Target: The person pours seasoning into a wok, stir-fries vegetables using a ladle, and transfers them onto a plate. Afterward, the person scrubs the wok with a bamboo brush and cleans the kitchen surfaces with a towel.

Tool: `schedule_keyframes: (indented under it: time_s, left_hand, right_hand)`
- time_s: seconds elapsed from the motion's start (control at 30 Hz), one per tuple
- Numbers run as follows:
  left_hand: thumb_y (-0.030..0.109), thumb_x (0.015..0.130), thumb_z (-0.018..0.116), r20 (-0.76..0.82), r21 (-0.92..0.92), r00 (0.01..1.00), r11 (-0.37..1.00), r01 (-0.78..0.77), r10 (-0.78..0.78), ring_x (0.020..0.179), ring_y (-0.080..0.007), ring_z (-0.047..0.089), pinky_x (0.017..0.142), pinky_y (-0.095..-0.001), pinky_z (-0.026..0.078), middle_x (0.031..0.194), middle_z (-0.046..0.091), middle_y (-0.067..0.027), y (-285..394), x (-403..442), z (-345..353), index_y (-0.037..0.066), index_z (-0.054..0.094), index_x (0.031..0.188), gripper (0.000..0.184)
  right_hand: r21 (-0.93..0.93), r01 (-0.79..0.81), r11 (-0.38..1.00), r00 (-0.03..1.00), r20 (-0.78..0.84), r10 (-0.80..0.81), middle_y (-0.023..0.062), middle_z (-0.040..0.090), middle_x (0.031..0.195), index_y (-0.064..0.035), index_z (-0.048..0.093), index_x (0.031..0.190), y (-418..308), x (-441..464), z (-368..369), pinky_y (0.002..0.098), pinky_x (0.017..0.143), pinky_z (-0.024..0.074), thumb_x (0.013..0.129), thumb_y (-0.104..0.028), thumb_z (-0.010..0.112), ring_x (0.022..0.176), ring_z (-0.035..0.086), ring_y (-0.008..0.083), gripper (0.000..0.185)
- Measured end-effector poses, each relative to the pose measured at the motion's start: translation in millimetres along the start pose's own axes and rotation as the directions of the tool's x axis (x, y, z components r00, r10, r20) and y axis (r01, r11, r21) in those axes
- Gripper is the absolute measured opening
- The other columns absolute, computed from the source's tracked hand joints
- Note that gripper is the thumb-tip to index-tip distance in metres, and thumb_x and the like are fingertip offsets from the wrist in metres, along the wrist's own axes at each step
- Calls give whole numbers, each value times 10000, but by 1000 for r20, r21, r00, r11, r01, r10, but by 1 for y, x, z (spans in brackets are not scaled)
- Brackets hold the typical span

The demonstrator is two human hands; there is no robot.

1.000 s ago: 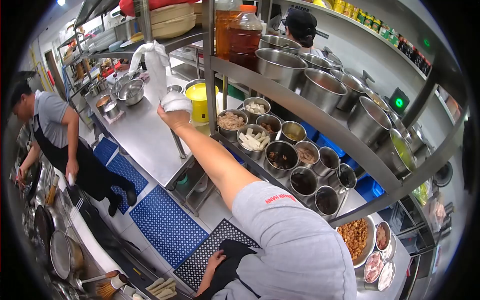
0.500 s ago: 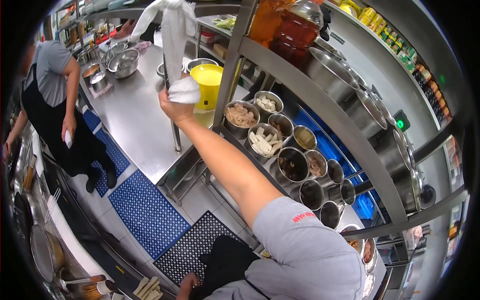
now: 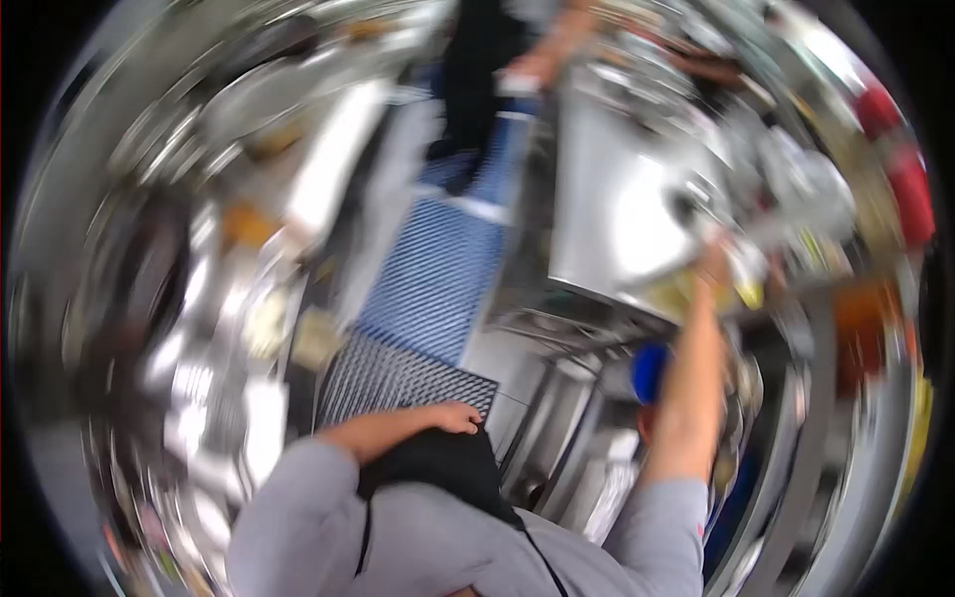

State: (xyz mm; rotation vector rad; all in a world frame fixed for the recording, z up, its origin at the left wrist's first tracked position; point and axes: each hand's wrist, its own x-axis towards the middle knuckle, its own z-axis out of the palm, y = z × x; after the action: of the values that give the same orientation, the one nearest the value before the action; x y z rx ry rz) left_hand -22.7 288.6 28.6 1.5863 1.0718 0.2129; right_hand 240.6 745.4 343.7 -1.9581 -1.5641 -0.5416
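Observation:
My left hand (image 3: 459, 417) rests in front of my black apron (image 3: 433, 464), its fingers curled together; what they hold, if anything, is hidden. My right arm reaches out over the near right corner of the steel table (image 3: 617, 199). Motion smears my right hand (image 3: 713, 261) at the end of it, and its fingers cannot be made out. Something yellow (image 3: 672, 292) lies just below and left of that hand.
A co-worker in a black apron (image 3: 476, 90) stands at the top, a hand (image 3: 537, 68) near the table's left edge. Blurred metal cookware (image 3: 269, 99) lines the left. A blue mat (image 3: 430, 274) and a black mat (image 3: 398, 378) cover the floor between.
The view has swung left, bringing the left counter and the floor mats toward the middle. My right arm now appears at the right, and the white cloth once at my right hand is no longer distinct.

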Motion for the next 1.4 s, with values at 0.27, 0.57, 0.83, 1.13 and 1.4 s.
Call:
schedule_keyframes:
  time_s: [0.27,0.57,0.83,1.13,1.4]
  left_hand:
    - [573,827,550,309,-119,730,737,666,-610,1199,-289,547,993,-428,412,1287,598,-134,-106,-157,33,37,620,1236,678]
    - [504,851,557,37,-116,624,617,779,-781,1227,-278,525,992,-442,410,1396,512,-114,-95,-188,46,74,587,1296,620]
    - [373,832,579,-20,-146,886,878,455,-463,1162,-316,580,978,-421,439,1225,621,-197,-105,-155,34,13,680,1128,477]
    - [604,849,538,226,-236,807,773,588,-545,1214,-316,522,993,-453,394,1339,548,-163,-116,-164,46,25,592,1275,721]
    - [430,842,591,85,-124,776,766,631,-625,1167,-310,563,930,-475,446,1301,585,-124,-44,-194,13,108,628,1247,519]
  right_hand:
    - [151,16,988,970,-241,21,304,652,1031,82,667,1007,7,28,-6,462,906,473,806,-575,419,1009,622,440,730]
    - [148,147,978,915,-396,-77,297,653,1000,73,685,908,-20,2,-45,480,870,480,755,-433,489,899,630,443,565]
    - [25,232,972,815,-551,-180,248,674,882,57,690,855,-16,12,-40,474,728,530,740,-378,507,768,652,404,485]
    - [164,-18,986,960,-274,64,268,658,1079,50,693,965,12,40,15,470,925,465,759,-506,469,992,647,378,633]
    - [203,10,979,959,-280,48,196,704,798,-16,710,885,-10,30,-29,467,699,542,669,-476,500,717,670,362,550]
